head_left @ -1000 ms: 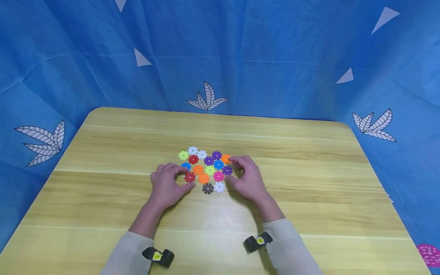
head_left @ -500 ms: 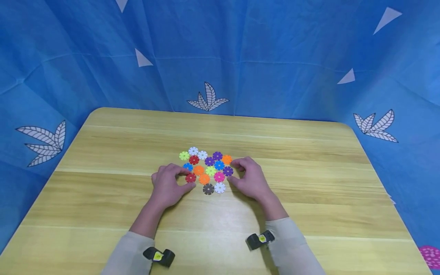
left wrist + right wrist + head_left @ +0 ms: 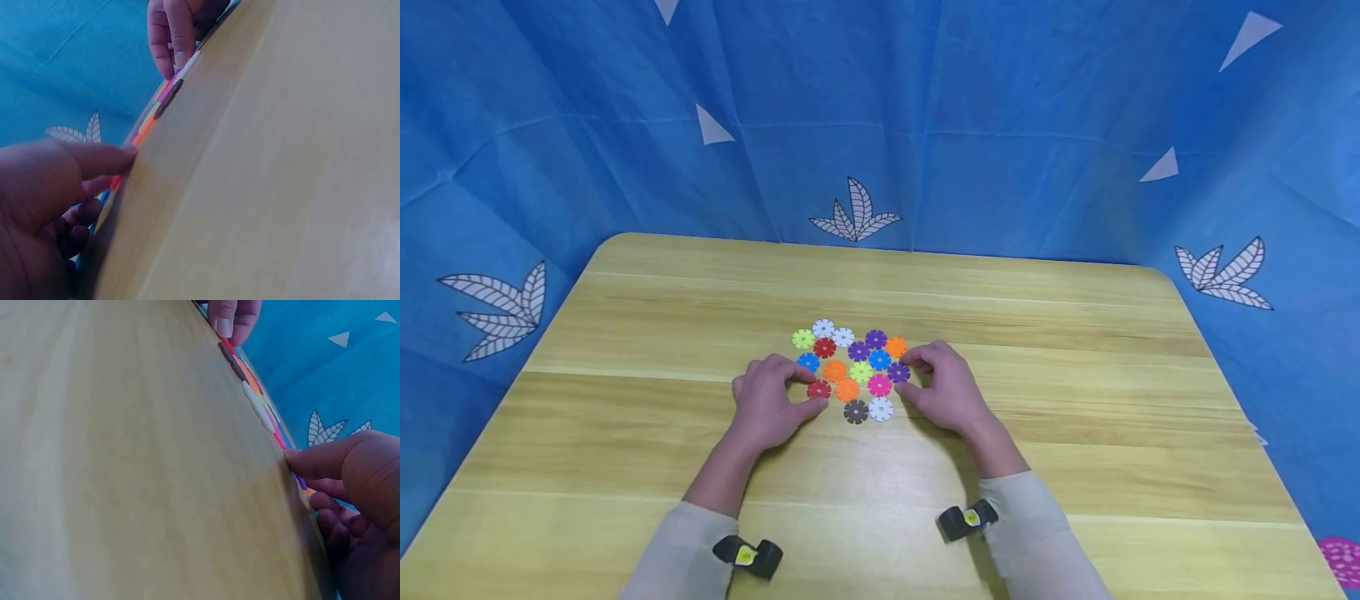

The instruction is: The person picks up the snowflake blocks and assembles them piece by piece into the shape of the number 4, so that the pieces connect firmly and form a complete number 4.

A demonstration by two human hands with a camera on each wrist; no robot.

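Observation:
Flat notched snowflake building discs of many colours lie in a loose cluster on the wooden table. At its near left my left hand (image 3: 769,402) holds a red snowflake disc (image 3: 818,390) by its edges, index finger at the far side, thumb at the near side. My right hand (image 3: 946,387) has thumb and index fingertip around a purple snowflake disc (image 3: 898,372) at the right edge. An orange disc (image 3: 897,347) lies just beyond that index finger, and a pink disc (image 3: 880,385) beside the thumb. The left wrist view shows the left thumb (image 3: 109,159) low over the tabletop.
Nearest the person lie a dark brown disc (image 3: 855,412) and a white disc (image 3: 881,409). The wooden table (image 3: 1060,350) extends widely around the cluster. A blue patterned curtain (image 3: 1000,125) hangs behind and beside it.
The right index finger has come back from the orange disc to the purple one. The red disc at the left hand has shifted slightly toward the person; the other discs keep their arrangement.

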